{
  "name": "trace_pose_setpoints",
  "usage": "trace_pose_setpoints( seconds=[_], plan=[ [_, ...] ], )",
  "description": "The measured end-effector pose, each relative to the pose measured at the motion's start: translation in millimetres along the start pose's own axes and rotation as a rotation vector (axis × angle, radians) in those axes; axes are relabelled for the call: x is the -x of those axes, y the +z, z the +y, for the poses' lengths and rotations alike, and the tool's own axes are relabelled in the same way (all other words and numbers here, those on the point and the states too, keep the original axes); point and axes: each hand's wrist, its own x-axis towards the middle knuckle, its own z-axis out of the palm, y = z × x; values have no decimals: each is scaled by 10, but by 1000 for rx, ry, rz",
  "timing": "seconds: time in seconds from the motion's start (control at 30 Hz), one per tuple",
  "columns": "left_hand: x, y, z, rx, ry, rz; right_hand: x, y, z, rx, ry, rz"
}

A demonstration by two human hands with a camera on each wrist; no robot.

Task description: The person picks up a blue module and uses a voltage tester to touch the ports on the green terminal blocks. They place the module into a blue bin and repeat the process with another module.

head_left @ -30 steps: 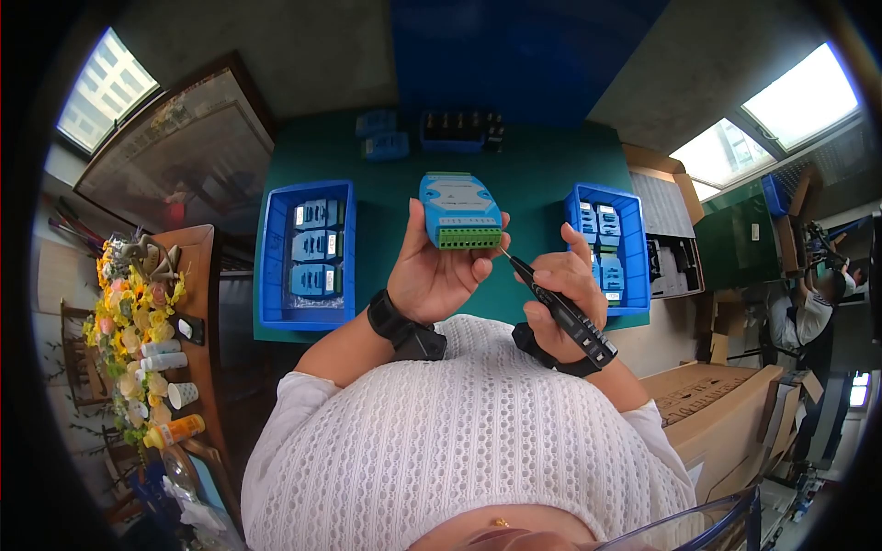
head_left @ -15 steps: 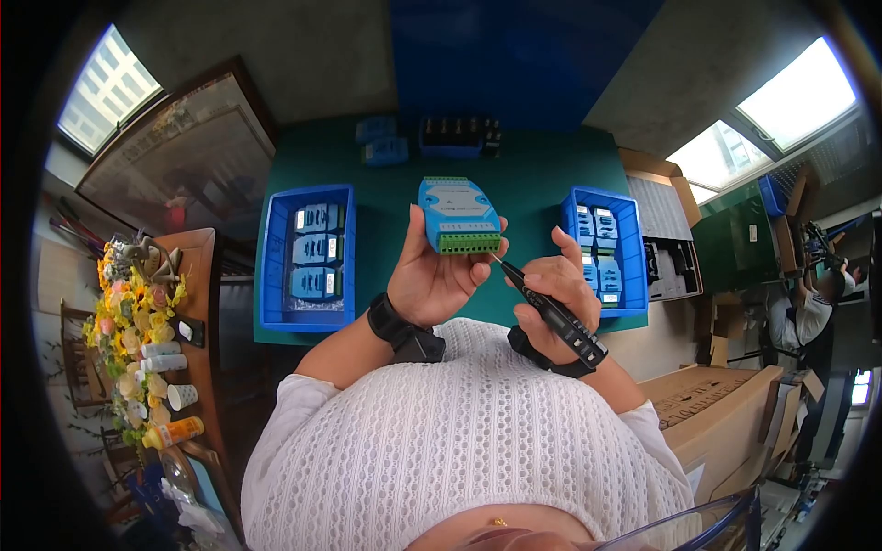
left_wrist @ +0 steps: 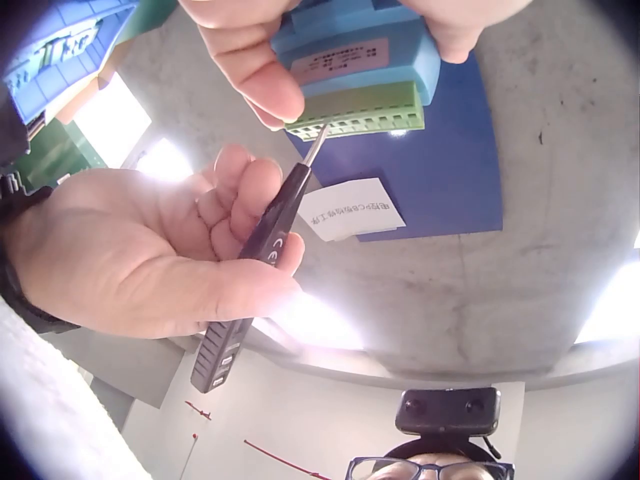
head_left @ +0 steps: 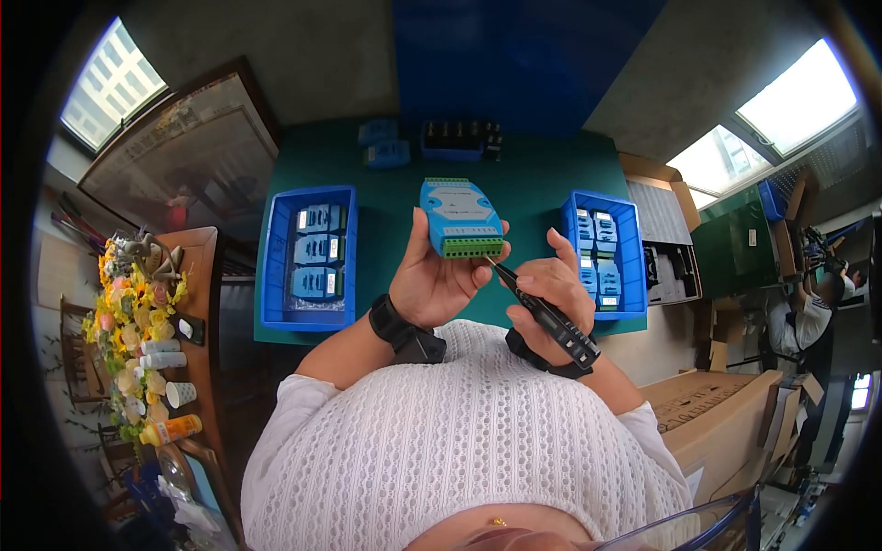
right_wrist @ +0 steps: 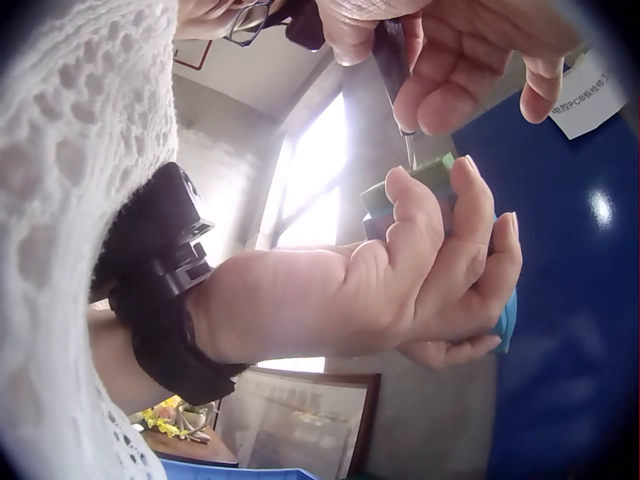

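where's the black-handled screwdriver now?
In the head view, just right of centre: the right hand holds the black-handled screwdriver, its tip at the near green terminal block of the blue module held in the left hand.

Module [head_left: 457,204] looks smooth matt plastic, terminal strip [head_left: 473,247] plastic, pen tool [head_left: 553,320] ridged plastic with shiny metal shaft [left_wrist: 316,147], bench [head_left: 381,211] matt, left bin [head_left: 277,262] and right bin [head_left: 629,243] smooth plastic, person's top [head_left: 459,422] rough knit cloth, far board [left_wrist: 460,170] glossy, sign [left_wrist: 355,208] paper, near-right box [head_left: 744,418] matt cardboard.
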Motion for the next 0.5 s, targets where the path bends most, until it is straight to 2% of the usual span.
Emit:
trace_pose_setpoints(
  seconds=[0.5],
  plan=[
    [22,-3,-19,-48,17,18,-2,9,-52,-4,-9,-15]
  ],
)
